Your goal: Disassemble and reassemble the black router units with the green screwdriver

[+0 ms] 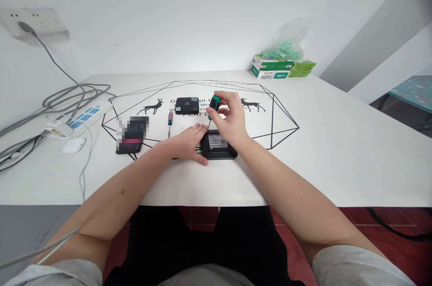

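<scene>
A black plastic box (pixel 219 153) with a white label on its face lies flat on the table in front of me. My right hand (pixel 231 115) grips a green and black screwdriver (pixel 214 104), held nearly upright. Its thin shaft points down at the far left corner of the box; whether the tip sits in a screw is too small to tell. Fingers stretched out, my left hand (pixel 189 142) rests flat along the box's left side. Beyond it lie a second screwdriver (pixel 170 118) with a clear red and blue handle and another flat black box (pixel 187 105).
Left of my hands is a partly blurred black phone (pixel 132 135). Further left are a power strip (pixel 86 114), coiled grey cables (pixel 67 97) and a white earbud case (pixel 74 145). Green and white cartons (pixel 272 68) with a plastic bag on top stand against the wall.
</scene>
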A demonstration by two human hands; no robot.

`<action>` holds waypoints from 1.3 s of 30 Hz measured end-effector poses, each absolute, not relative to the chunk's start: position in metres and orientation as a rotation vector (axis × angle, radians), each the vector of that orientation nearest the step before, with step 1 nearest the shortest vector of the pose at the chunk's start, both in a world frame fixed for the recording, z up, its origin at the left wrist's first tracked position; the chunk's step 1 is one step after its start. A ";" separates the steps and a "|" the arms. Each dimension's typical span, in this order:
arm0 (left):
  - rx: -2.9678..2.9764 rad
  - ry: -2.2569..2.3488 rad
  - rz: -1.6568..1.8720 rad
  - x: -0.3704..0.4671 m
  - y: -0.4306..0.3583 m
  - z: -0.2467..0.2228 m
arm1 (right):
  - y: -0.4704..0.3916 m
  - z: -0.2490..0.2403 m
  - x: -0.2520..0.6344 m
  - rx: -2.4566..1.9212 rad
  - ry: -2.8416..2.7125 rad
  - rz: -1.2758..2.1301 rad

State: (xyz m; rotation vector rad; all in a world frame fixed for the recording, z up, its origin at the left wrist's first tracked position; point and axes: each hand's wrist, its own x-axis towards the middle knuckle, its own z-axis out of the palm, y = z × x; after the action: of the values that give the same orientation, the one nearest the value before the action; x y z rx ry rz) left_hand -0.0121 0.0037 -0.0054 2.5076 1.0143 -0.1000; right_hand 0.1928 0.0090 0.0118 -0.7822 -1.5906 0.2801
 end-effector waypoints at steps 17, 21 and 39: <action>2.496 1.009 -0.131 -0.014 0.003 -0.003 | 0.009 0.010 0.192 -0.713 -1.651 0.410; 2.523 0.985 -0.101 -0.014 0.004 -0.004 | 0.010 0.012 0.193 -0.734 -1.652 0.292; 2.518 1.015 -0.113 -0.013 0.004 -0.004 | 0.014 0.010 0.196 -0.810 -1.637 0.237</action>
State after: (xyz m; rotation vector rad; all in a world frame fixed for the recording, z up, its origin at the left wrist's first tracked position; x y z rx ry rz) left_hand -0.0132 0.0035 -0.0039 2.5183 1.0149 -0.1127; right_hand 0.1960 0.0139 0.0097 -0.8102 -1.6368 0.2371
